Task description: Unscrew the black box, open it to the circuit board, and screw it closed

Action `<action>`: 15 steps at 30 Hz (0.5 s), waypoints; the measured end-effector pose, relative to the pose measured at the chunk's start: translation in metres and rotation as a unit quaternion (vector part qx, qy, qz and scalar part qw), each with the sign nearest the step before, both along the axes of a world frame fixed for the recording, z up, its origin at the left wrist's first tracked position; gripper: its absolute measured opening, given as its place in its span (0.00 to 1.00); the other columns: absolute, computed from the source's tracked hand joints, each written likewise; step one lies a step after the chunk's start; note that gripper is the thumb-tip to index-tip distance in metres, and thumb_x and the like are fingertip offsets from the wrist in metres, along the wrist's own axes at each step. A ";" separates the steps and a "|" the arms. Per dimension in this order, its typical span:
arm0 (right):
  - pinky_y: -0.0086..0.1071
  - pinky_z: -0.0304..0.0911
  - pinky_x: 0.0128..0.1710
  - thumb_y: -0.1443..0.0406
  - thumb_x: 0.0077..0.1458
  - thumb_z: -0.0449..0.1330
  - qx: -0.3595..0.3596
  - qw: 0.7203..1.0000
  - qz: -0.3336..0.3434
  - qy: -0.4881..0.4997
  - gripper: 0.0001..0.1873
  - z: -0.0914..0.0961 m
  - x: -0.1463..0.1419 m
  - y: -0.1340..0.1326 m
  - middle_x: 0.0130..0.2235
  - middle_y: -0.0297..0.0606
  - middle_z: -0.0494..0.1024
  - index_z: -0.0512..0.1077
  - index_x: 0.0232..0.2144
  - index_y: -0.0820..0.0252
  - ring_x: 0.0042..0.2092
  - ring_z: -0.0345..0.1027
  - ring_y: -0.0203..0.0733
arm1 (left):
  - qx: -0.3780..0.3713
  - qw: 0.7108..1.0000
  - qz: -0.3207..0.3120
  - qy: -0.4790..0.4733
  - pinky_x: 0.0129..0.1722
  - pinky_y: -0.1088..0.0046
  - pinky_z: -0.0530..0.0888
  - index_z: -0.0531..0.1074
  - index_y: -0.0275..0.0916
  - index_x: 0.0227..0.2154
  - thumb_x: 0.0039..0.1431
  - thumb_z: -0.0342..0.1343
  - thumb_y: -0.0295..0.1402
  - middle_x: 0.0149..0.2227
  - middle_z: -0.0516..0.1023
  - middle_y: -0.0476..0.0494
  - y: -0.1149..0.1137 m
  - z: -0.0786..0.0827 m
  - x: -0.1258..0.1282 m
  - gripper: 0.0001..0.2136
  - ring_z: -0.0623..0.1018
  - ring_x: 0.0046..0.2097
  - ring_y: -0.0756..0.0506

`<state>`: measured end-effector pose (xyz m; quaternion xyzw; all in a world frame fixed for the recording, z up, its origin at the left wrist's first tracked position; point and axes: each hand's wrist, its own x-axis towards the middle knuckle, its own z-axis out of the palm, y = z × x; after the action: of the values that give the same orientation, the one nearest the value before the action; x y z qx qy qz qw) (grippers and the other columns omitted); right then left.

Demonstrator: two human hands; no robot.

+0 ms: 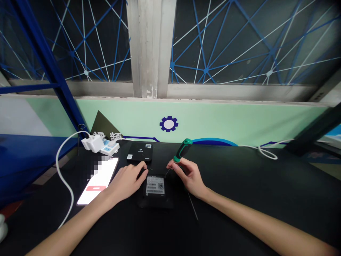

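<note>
My right hand (190, 175) grips a screwdriver (182, 151) with a green and black handle, fingers closed low near its shaft. The shaft slants down to the upper right corner of a flat black device (155, 200). A white label (155, 185) with barcodes and a QR code covers much of the device's upper face. My left hand (130, 180) is at the device's upper left edge, thumb and bent forefinger closed against it. What the other left fingers touch is hidden. Below my right hand lies a thin metal rod (193, 208), its upper end hidden.
A phone with a lit screen (101, 179) lies left of my left hand. Behind are a black box (140, 152) and a white power strip (109, 147) with a plugged-in charger (92, 143). A white cable (64, 177) loops down the left; another cable (266, 153) lies far right.
</note>
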<state>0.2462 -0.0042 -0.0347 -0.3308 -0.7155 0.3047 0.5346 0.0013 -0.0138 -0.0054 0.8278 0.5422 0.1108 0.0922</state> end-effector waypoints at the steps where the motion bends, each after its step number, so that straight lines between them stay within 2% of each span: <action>1: 0.37 0.67 0.40 0.56 0.65 0.58 0.004 1.000 -0.011 0.002 0.13 0.000 0.000 0.000 0.35 0.40 0.79 0.76 0.35 0.58 0.37 0.72 0.44 | 0.001 1.000 -0.002 -0.002 0.26 0.73 0.58 0.67 0.45 0.40 0.71 0.38 0.43 0.25 0.73 0.51 0.000 0.000 0.000 0.14 0.75 0.25 0.45; 4: 0.38 0.66 0.41 0.55 0.64 0.59 0.012 0.999 -0.035 0.014 0.14 0.001 -0.001 0.001 0.36 0.41 0.77 0.76 0.33 0.58 0.38 0.71 0.45 | 0.003 1.000 -0.007 -0.004 0.25 0.73 0.58 0.67 0.45 0.40 0.71 0.38 0.42 0.25 0.72 0.52 0.000 0.000 0.000 0.14 0.75 0.24 0.45; 11: 0.41 0.62 0.48 0.57 0.67 0.55 0.010 1.000 -0.024 -0.006 0.12 0.004 -0.002 0.000 0.36 0.38 0.75 0.75 0.36 0.55 0.42 0.68 0.46 | 0.010 1.000 -0.005 0.002 0.26 0.73 0.59 0.67 0.46 0.40 0.71 0.39 0.41 0.26 0.74 0.51 0.000 0.000 0.000 0.12 0.76 0.27 0.43; 15: 0.41 0.63 0.46 0.55 0.66 0.57 0.001 1.000 -0.014 -0.025 0.13 0.007 0.002 -0.002 0.37 0.39 0.76 0.77 0.37 0.54 0.42 0.69 0.47 | 0.008 1.000 -0.006 0.002 0.26 0.73 0.58 0.67 0.46 0.40 0.71 0.39 0.40 0.25 0.74 0.51 0.000 -0.001 -0.001 0.12 0.76 0.26 0.43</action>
<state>0.2478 -0.0058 -0.0280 -0.3477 -0.7243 0.2883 0.5209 0.0008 -0.0140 -0.0059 0.8317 0.5369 0.1128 0.0856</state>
